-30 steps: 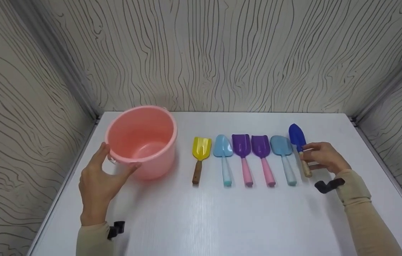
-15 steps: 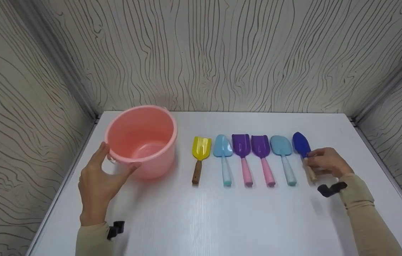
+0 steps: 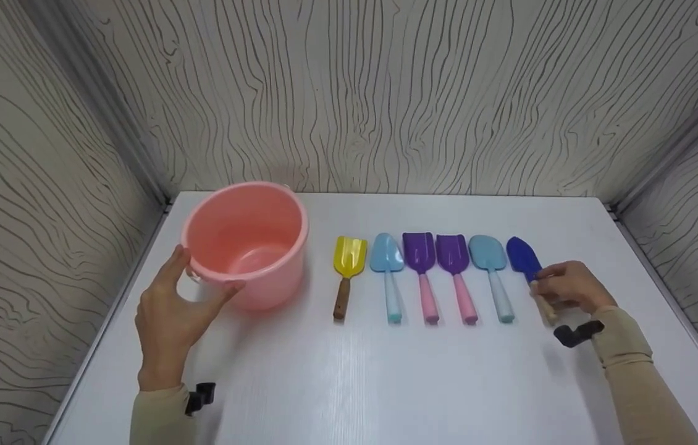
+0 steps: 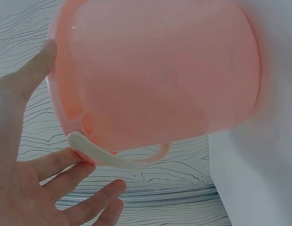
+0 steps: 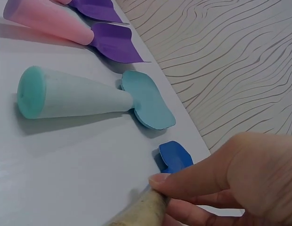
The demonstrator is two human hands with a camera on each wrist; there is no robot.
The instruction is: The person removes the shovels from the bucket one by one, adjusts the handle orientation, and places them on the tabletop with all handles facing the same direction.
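At the left stands a pink bucket [image 3: 275, 284], upright, its white handle [image 4: 122, 160] hanging down in the left wrist view. My left hand [image 3: 170, 315] holds the bucket's near left rim between spread thumb and index finger; the other fingers are loose. On the right, my right hand [image 3: 574, 287] pinches the wooden handle of a blue trowel [image 3: 523, 254] between thumb and fingers. The trowel lies at the right end of a row, beside a grey-blue shovel [image 3: 488, 252]. In the right wrist view the fingers partly cover its blue blade [image 5: 176, 157].
Left of the grey-blue shovel lie two purple shovels [image 3: 452, 253] with pink handles, a light blue shovel [image 3: 387, 254] and a yellow shovel [image 3: 349, 256] with a brown handle. All rest on a white table [image 3: 386, 383] enclosed by wood-grain panels [image 3: 361, 99].
My right hand has brought the blue trowel down toward me and slightly right, into line with the other shovels. The left hand and bucket have stayed put.
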